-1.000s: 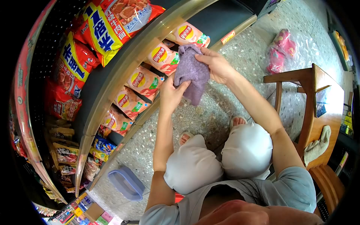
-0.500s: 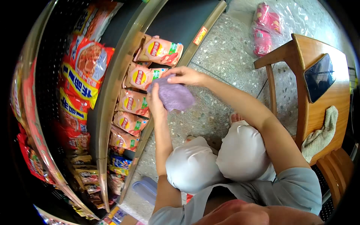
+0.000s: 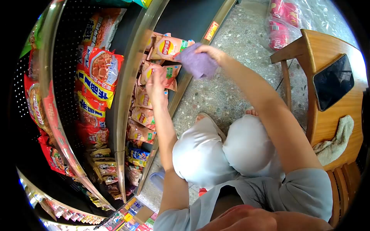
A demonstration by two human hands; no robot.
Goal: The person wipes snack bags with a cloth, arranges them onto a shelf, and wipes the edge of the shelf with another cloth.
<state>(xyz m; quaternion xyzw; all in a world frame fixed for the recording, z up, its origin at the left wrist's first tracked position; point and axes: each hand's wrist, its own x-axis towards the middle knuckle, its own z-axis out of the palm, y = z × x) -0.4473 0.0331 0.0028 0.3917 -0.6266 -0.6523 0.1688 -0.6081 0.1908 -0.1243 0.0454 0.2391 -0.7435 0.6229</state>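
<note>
The folded purple cloth (image 3: 198,61) is in my right hand (image 3: 211,52), whose fingers close on its upper edge beside the shelf's front rail. My left hand (image 3: 157,81) reaches over the lower shelf, at the second pink Lay's bag (image 3: 171,73) from the top. Its fingers are blurred, and whether they grip the bag is unclear. Another pink Lay's bag (image 3: 165,48) lies just above, close to the cloth. More pink bags (image 3: 143,116) continue in a row below my left hand.
Red noodle packs (image 3: 101,71) fill the shelf at left. A wooden stool (image 3: 314,46) at right bears a dark tablet (image 3: 333,82) and a pale cloth (image 3: 337,144). Pink packages in clear plastic (image 3: 281,34) lie on the floor. A blue basket (image 3: 157,180) is partly hidden behind my left arm.
My left hand has let go of the purple cloth and moved up onto the pink bags. My right hand has moved right and up, carrying the cloth.
</note>
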